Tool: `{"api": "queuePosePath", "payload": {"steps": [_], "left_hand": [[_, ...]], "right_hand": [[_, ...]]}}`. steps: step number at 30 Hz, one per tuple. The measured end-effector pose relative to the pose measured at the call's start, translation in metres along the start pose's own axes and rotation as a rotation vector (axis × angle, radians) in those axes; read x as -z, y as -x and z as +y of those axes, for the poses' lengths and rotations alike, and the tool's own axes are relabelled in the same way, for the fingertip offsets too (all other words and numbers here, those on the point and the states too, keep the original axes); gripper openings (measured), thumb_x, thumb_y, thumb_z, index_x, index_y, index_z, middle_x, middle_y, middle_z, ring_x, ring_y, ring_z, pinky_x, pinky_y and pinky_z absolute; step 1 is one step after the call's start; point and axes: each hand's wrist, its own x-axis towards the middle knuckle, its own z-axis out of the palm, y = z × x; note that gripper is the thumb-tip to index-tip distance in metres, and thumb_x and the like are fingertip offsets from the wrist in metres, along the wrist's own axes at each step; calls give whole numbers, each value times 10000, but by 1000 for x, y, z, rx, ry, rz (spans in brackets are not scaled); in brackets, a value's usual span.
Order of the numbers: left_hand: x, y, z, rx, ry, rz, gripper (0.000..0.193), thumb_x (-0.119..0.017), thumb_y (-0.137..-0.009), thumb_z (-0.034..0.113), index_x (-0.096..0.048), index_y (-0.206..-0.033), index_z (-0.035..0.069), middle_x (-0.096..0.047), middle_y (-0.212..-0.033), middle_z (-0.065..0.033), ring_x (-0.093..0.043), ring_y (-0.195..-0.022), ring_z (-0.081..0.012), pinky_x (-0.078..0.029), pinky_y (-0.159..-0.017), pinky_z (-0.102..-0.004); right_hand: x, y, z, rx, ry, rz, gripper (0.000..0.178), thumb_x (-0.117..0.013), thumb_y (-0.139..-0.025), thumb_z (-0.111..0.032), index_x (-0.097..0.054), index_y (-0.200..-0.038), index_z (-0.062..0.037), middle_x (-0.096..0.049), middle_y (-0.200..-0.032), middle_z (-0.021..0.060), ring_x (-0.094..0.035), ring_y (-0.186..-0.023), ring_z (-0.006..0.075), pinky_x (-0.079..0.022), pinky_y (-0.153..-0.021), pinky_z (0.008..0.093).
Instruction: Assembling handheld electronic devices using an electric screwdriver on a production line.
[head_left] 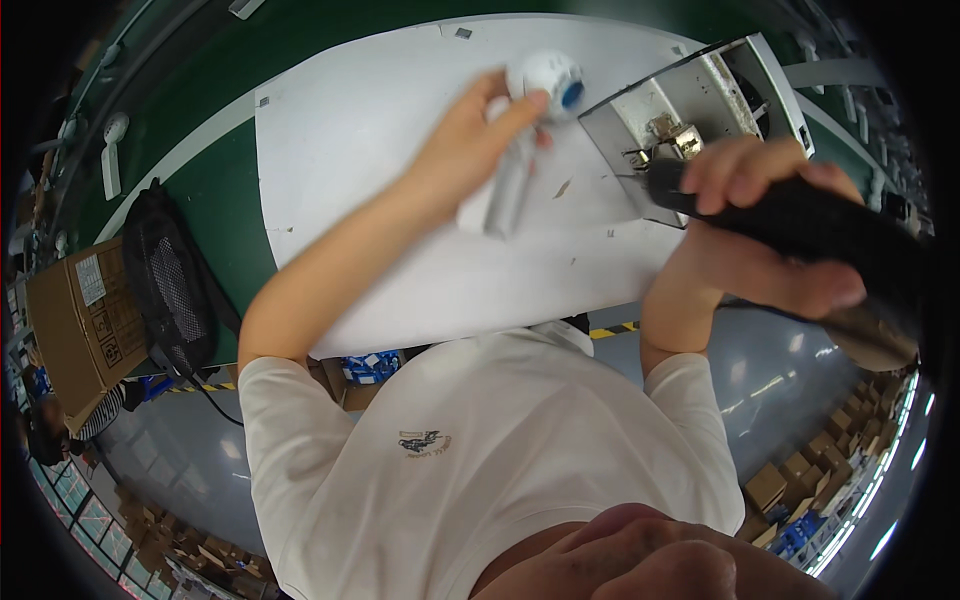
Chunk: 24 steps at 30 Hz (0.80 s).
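Note:
My left hand (478,140) is closed around a white device with a ball-shaped head (545,75) and a long flat arm. A blue disc sits on the right side of the head. The device is held over the white table mat, and motion blurs it a little. My right hand (765,215) grips a thick black tool (810,220) that looks like an electric screwdriver. It is raised close to the camera, its blunt end pointing left. Behind this tool stands an open metal box (640,125) with brass-coloured fittings inside, partly covered by the hand.
The white mat (350,150) lies on a green table (225,190). A similar white device (113,150) lies at the far left. Along the left edge are a black mesh bag (175,290) and a cardboard box (90,320). Cartons (800,475) stand on the floor at lower right.

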Motion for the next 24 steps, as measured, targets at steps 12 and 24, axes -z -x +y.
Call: {"api": "queuePosePath", "payload": {"steps": [12, 24], "left_hand": [[256, -162, 92, -387, -1498, 805, 485, -558, -896, 308, -487, -1265, 1, -559, -1202, -225, -548, -1068, -405, -458, -899, -440], [311, -71, 76, 212, -1685, 871, 608, -474, -893, 577, -487, -1212, 59, -543, -1164, -233, -578, -1001, -379, -503, -779, -462]], "right_hand": [[1, 6, -10, -34, 99, 26, 669, -429, -857, -691, -456, -1111, -73, -505, -655, 93, -476, -454, 171, -432, -408, 299], [-12, 14, -15, -120, 53, 18, 694, -624, -752, -686, -402, -1033, -92, -530, -655, 86, -516, -484, 177, -461, -449, 294]]}}
